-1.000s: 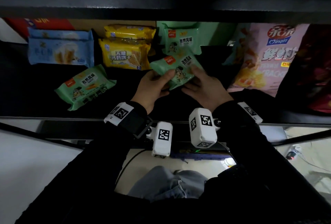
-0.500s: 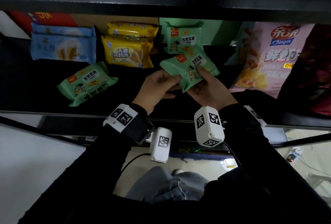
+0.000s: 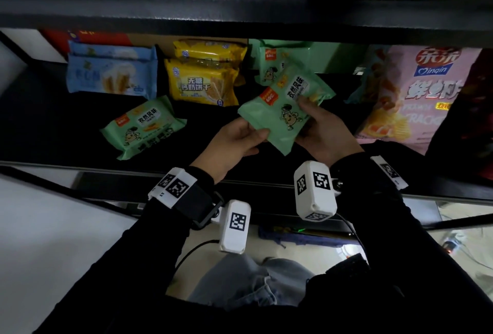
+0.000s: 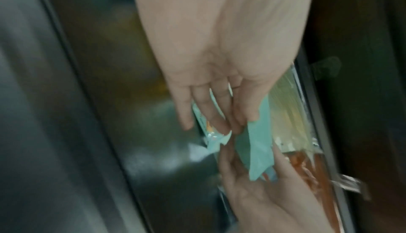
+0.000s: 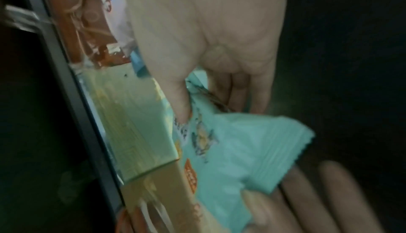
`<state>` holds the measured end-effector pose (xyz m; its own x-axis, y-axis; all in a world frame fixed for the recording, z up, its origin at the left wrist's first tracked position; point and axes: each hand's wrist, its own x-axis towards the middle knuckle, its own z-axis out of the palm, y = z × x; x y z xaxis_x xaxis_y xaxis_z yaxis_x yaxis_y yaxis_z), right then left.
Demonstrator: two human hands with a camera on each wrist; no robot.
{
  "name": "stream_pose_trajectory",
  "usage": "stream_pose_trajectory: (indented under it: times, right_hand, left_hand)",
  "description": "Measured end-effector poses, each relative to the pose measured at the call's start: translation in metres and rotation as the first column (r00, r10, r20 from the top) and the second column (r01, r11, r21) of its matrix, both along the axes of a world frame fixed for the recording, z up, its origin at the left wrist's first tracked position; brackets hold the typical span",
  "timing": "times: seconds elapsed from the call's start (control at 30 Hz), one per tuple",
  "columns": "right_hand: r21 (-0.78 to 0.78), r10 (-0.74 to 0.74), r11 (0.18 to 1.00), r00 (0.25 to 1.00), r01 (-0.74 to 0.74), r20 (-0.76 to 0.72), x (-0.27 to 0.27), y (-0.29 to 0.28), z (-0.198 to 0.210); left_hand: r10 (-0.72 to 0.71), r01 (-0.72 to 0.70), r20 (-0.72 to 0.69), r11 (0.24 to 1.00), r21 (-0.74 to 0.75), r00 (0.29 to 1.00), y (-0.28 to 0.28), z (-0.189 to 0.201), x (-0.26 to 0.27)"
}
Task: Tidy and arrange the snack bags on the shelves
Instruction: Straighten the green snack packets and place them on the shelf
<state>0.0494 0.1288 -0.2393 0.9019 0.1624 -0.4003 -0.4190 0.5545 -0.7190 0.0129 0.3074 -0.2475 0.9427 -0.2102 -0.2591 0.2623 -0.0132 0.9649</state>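
Both hands hold one green snack bag (image 3: 282, 109) tilted above the dark shelf (image 3: 53, 131). My left hand (image 3: 248, 137) pinches its lower left corner, thumb on top. On the other side my right hand (image 3: 313, 117) grips its right edge, thumb on the printed face. The left wrist view shows the left hand (image 4: 211, 84) with fingers under the same bag (image 4: 257, 148). In the right wrist view the right hand (image 5: 208, 49) pinches the bag (image 5: 232, 146). A second green bag (image 3: 144, 125) lies flat at front left. A third green bag (image 3: 266, 67) stands behind the held one.
Two yellow biscuit bags (image 3: 202, 80) and a blue bag (image 3: 112, 72) stand along the shelf's back. A large pink chip bag (image 3: 416, 93) leans at the right, with a dark red bag (image 3: 466, 120) beside it. The upper shelf's edge (image 3: 240, 19) hangs low overhead.
Both hands have lifted the green bag and carried it up and to the right, toward the green bag at the back. It now tilts more steeply.
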Motion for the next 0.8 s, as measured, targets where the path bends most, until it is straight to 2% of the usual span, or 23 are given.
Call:
stream_pose_trajectory:
  times: [0.17,0.3,0.47,0.53,0.6,0.67,0.73,0.8]
  right_hand:
    - [-0.158,0.102,0.983,0.992,-0.089,0.076,-0.002,0.002,-0.001]
    - [-0.2,0.182,0.967,0.977,-0.157,0.115,-0.006,0.005,-0.001]
    - [-0.178,0.14,0.976,0.988,-0.126,0.067,-0.008,0.003,-0.005]
    - [-0.205,0.124,0.973,0.99,-0.107,0.072,-0.008,0.003,-0.007]
    - [-0.28,0.163,0.951,0.982,-0.131,0.093,-0.01,0.003,-0.008]
    - [-0.347,0.251,0.916,0.963,-0.201,0.103,-0.013,0.004,-0.008]
    - [-0.358,0.305,0.899,0.947,-0.252,0.099,-0.013,0.005,-0.008]
    - [-0.329,0.28,0.914,0.956,-0.236,0.093,-0.012,0.006,-0.007]
  left_hand:
    - [-0.016,0.013,-0.131,1.0,-0.028,0.991,0.014,-0.002,0.002]
    - [-0.014,0.021,-0.078,0.996,0.09,0.997,0.007,0.001,0.005]
    - [-0.071,0.09,-0.132,0.986,0.144,0.989,0.004,-0.005,0.007]
    - [-0.1,0.111,-0.129,0.99,0.088,0.987,0.001,-0.001,0.008]
    - [-0.081,0.081,-0.093,0.997,0.002,0.992,-0.003,0.005,0.012]
    - [-0.004,0.0,-0.071,0.999,-0.055,0.997,-0.008,0.011,0.017]
    - [0.082,-0.088,-0.077,0.994,-0.067,0.994,-0.011,0.013,0.021]
    - [0.133,-0.139,-0.091,0.988,-0.066,0.987,-0.013,0.011,0.023]
